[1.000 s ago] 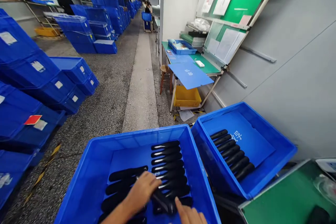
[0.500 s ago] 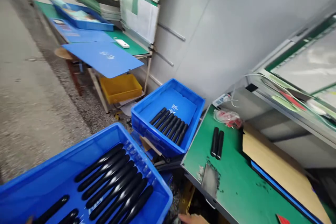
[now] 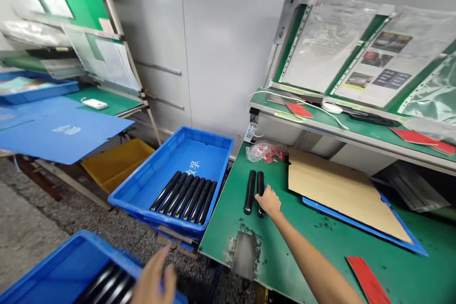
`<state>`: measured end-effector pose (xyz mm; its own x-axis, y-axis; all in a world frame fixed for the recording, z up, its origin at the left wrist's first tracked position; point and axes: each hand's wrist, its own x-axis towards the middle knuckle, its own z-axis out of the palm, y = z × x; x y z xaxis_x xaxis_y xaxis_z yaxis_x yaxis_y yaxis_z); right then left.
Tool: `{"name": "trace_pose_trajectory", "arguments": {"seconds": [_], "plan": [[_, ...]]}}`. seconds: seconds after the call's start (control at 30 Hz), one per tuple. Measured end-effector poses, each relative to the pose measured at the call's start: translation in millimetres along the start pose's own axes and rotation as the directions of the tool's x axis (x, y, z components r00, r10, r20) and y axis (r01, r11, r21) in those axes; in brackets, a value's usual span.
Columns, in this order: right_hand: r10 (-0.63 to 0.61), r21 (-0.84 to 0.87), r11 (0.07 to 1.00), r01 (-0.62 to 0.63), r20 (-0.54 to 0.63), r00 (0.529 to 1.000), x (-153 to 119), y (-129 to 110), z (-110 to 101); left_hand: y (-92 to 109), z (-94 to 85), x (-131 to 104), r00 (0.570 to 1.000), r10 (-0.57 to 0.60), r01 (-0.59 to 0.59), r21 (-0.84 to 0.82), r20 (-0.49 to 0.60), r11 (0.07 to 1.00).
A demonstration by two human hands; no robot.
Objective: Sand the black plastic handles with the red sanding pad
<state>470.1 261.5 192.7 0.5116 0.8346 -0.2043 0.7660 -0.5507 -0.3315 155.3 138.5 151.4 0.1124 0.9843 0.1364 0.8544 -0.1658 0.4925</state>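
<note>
My right hand (image 3: 269, 202) reaches across the green workbench (image 3: 320, 242) and closes on the right one of two black handles (image 3: 250, 191) lying side by side. My left hand (image 3: 155, 278) hovers blurred, fingers apart and holding nothing, over the rim of the near blue crate (image 3: 78, 266), which holds black handles (image 3: 107, 285). A second blue crate (image 3: 178, 161) beside the bench holds a row of several black handles (image 3: 185, 198).
A brown cardboard sheet (image 3: 338, 190) lies over a blue sheet on the bench, with a red strip (image 3: 366, 282) near the front. A bag of red parts (image 3: 265, 151) sits at the back. A yellow bin (image 3: 114, 161) stands on the floor under a neighbouring table (image 3: 107, 97).
My view has swung right from the near crate to the workbench. My right hand left the crate and reached the two handles on the bench; my left hand lifted off the crate's handles.
</note>
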Motion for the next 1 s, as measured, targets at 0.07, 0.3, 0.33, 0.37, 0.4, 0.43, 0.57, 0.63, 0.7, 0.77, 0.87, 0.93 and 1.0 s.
{"name": "trace_pose_trajectory", "arguments": {"seconds": [0.07, 0.3, 0.33, 0.37, 0.4, 0.43, 0.57, 0.63, 0.7, 0.77, 0.87, 0.93, 1.0], "plan": [[0.044, -0.010, 0.999, -0.044, 0.046, 0.998, 7, 23, -8, 55, 8.6, 41, 1.000, 0.014, -0.014, 0.024, 0.010, 1.000], [-0.062, -0.015, 0.998, 0.062, -0.023, 0.998, -11, 125, -38, 216, 111.1, 196, 0.965, -0.177, 0.135, 0.211, 0.196, 0.968], [-0.085, -0.011, 0.996, 0.085, -0.040, 0.996, -14, 130, -36, 222, 118.0, 205, 0.956, -0.208, 0.155, 0.243, 0.209, 0.958], [-0.105, -0.006, 0.994, 0.105, -0.047, 0.993, -16, 131, -33, 224, 119.6, 210, 0.950, -0.223, 0.160, 0.271, 0.219, 0.949], [-0.121, 0.000, 0.993, 0.121, -0.041, 0.992, -17, 130, -30, 222, 115.8, 210, 0.949, -0.220, 0.149, 0.296, 0.225, 0.944], [-0.133, 0.008, 0.991, 0.133, -0.026, 0.991, -17, 128, -26, 218, 106.4, 207, 0.954, -0.204, 0.127, 0.320, 0.221, 0.939], [-0.127, 0.051, 0.991, 0.122, 0.088, 0.988, -5, 130, -26, 186, 32.3, 149, 0.986, -0.076, 0.001, 0.443, 0.151, 0.897], [-0.139, 0.080, 0.988, 0.129, 0.144, 0.980, 6, 139, -31, 167, -3.4, 94, 0.986, -0.037, -0.051, 0.509, 0.161, 0.859], [-0.192, 0.119, 0.978, 0.173, 0.166, 0.967, 13, 150, -38, 147, -20.0, 33, 0.972, -0.014, -0.125, 0.561, 0.236, 0.818], [-0.274, 0.171, 0.954, 0.247, 0.157, 0.949, 12, 159, -45, 127, -15.1, -19, 0.957, 0.068, -0.252, 0.692, 0.282, 0.676], [-0.428, 0.250, 0.888, 0.386, 0.145, 0.892, -11, 169, -53, 105, 12.0, -60, 0.920, 0.165, -0.384, 0.739, 0.355, 0.553], [-0.545, 0.286, 0.823, 0.491, 0.154, 0.824, -34, 175, -55, 101, 26.8, -65, 0.906, 0.196, -0.420, 0.736, 0.375, 0.531], [-0.657, 0.302, 0.744, 0.596, 0.163, 0.736, -56, 178, -55, 104, 33.4, -63, 0.897, 0.196, -0.436, 0.724, 0.396, 0.535]]}}
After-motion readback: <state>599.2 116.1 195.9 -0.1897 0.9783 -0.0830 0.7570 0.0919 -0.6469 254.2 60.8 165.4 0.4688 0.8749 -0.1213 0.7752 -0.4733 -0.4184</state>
